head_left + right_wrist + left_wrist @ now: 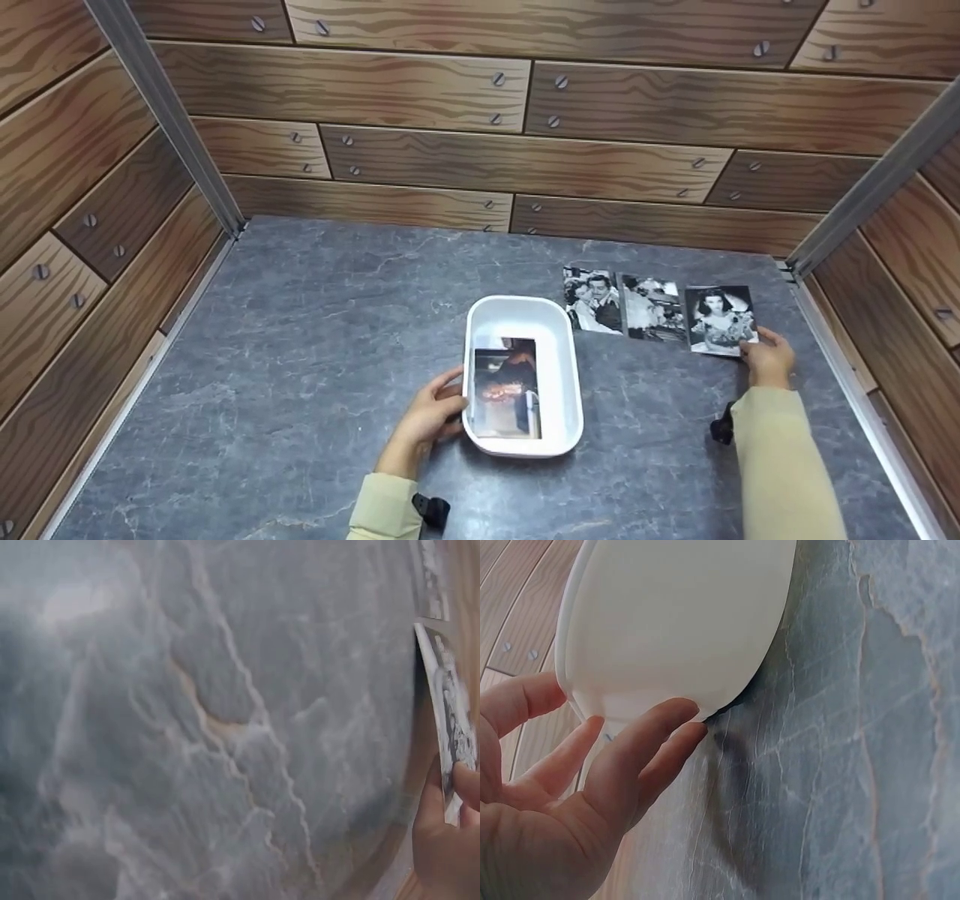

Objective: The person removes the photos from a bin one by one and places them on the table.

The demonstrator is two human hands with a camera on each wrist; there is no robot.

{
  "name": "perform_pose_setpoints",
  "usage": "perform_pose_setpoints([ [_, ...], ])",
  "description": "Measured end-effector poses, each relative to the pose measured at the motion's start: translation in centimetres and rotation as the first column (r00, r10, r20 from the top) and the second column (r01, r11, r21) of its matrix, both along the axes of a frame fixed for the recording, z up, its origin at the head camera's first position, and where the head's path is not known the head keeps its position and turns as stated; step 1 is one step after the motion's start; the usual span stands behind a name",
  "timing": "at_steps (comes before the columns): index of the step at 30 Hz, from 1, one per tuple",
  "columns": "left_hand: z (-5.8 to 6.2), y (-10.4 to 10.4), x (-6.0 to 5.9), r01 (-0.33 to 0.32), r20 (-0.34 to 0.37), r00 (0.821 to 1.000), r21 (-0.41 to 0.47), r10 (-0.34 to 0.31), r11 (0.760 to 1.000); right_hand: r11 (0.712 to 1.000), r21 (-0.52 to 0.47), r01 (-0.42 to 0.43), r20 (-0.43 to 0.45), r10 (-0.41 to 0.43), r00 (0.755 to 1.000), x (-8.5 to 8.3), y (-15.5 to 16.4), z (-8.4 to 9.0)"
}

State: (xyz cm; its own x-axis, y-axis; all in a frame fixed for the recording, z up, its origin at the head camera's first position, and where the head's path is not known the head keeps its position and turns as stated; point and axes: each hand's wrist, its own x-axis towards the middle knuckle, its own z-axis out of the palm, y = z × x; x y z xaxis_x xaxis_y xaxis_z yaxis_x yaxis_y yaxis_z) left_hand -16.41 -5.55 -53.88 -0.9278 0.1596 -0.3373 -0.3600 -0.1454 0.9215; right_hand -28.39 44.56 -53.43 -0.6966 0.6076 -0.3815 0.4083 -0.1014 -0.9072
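Observation:
My right hand (771, 360) pinches the lower right corner of a black-and-white photo (721, 321) showing a person; thumb on top, fingers beneath. The right wrist view shows this photo (451, 701) tilted up off the tabletop. On the left, my left hand (426, 414) touches the side of a white rectangular tub (557, 409) with fairly straight fingers. Seen close in the left wrist view, its fingertips rest against the tub's outer wall (675, 622) and rim. Inside the tub lies a colour photo (506, 394), partly covering another dark picture (521, 345).
Two more black-and-white photos, a couple's picture (594, 304) and a busier scene (651, 309), lie in a row right of the tub. The grey marbled table (315, 337) is bounded by wood-patterned walls (450, 97) and metal posts (172, 112).

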Motion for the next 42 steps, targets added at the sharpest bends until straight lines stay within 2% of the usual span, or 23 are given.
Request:
perform_pose_setpoints([
  [2,0.1,0.1,0.0,0.004,0.004,1.000,-0.009,-0.004,1.000,0.997,0.081,0.008,0.030,-0.010,1.000,0.1,-0.1,-0.3],
  [4,0.1,0.2,-0.1,0.009,0.009,1.000,-0.022,-0.008,1.000,0.980,0.200,0.009,0.072,-0.023,0.997,0.3,-0.1,-0.5],
  [8,0.2,0.4,-0.2,0.026,0.006,1.000,-0.028,-0.026,0.999,0.910,0.415,-0.010,0.117,-0.042,0.992,0.8,-0.2,-1.0],
  [10,0.2,0.4,-0.3,0.034,0.000,0.999,-0.028,-0.034,0.999,0.890,0.455,-0.015,0.102,-0.035,0.994,1.1,-0.2,-1.1],
  [12,0.3,0.4,-0.3,0.039,-0.007,0.999,-0.026,-0.039,0.999,0.883,0.469,-0.018,0.091,-0.027,0.996,1.2,-0.3,-1.3],
  [17,0.4,0.5,-0.5,0.034,-0.009,0.999,-0.031,-0.035,0.999,0.888,0.460,-0.025,0.077,-0.012,0.997,1.3,-0.3,-1.4],
  [21,0.3,0.4,-0.5,0.033,-0.009,0.999,-0.030,-0.033,0.999,0.892,0.449,-0.047,0.099,0.002,0.995,0.9,-0.3,-1.2],
  [26,0.2,0.3,-0.5,0.028,-0.012,1.000,-0.024,-0.028,0.999,0.915,0.398,-0.059,0.115,0.014,0.993,0.2,-1.1,-0.2],
  [28,0.2,0.3,-0.4,0.025,-0.010,1.000,-0.017,-0.026,1.000,0.934,0.353,-0.048,0.078,0.022,0.997,-0.2,-1.9,0.5],
  [31,0.1,0.3,-0.3,0.023,-0.006,1.000,-0.017,-0.023,1.000,0.970,0.239,-0.032,-0.042,0.044,0.998,-0.6,-4.0,1.9],
  [33,0.1,0.2,-0.3,0.021,-0.004,1.000,-0.015,-0.022,1.000,0.985,0.167,-0.043,-0.128,0.065,0.990,-0.5,-5.9,3.1],
  [36,0.0,0.1,-0.2,0.018,-0.003,1.000,-0.010,-0.018,1.000,0.990,0.103,-0.094,-0.225,0.116,0.967,0.2,-9.4,4.7],
  [39,0.0,0.0,-0.1,0.014,0.001,1.000,-0.007,-0.014,1.000,0.979,0.068,-0.192,-0.271,0.203,0.941,1.4,-13.0,6.0],
  [42,0.0,-0.2,0.1,0.004,0.004,1.000,-0.015,-0.004,1.000,0.953,0.058,-0.297,-0.303,0.301,0.904,3.0,-16.9,6.2],
])
